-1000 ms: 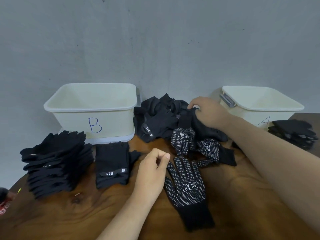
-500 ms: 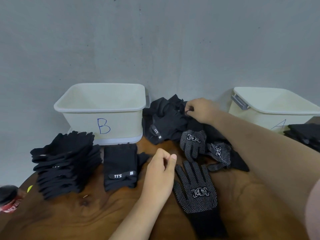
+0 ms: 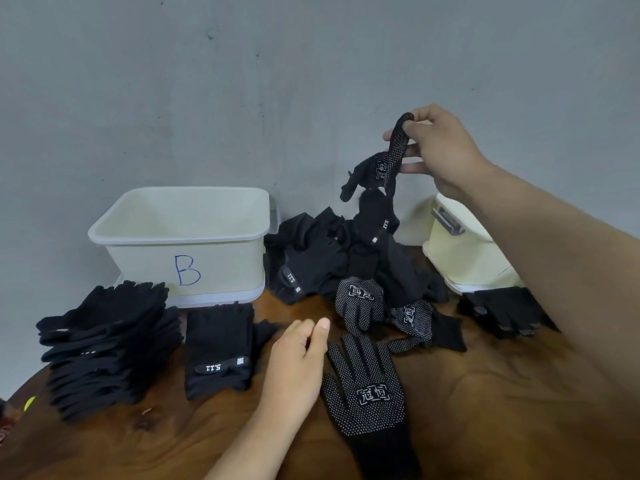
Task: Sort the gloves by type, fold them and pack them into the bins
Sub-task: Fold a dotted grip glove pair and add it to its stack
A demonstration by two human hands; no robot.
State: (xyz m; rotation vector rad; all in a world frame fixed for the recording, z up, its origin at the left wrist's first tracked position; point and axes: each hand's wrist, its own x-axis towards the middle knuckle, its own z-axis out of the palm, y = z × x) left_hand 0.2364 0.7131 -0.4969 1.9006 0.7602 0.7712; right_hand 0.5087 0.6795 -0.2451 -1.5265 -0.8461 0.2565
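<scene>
While the right hand [image 3: 445, 152] is raised above the pile of gloves [image 3: 311, 258], its thumb and forefinger pinch one fingertip of a dotted glove [image 3: 382, 168], which dangles below those fingers, its lower end just above the pile's top. Low over the table [image 3: 485, 393], the left hand [image 3: 298, 368] has fingers loosely curled, holding nothing. A flat dotted glove [image 3: 367, 386] lies just beside its thumb, and bin B [image 3: 180, 233] sits well beyond its fingertips. Bare wood opens between that glove and the right forearm, which crosses the second bin [image 3: 460, 252].

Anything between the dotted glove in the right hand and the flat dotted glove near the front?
Only the loose glove pile below the held glove; carried over it, the path to the flat glove looks open.
</scene>
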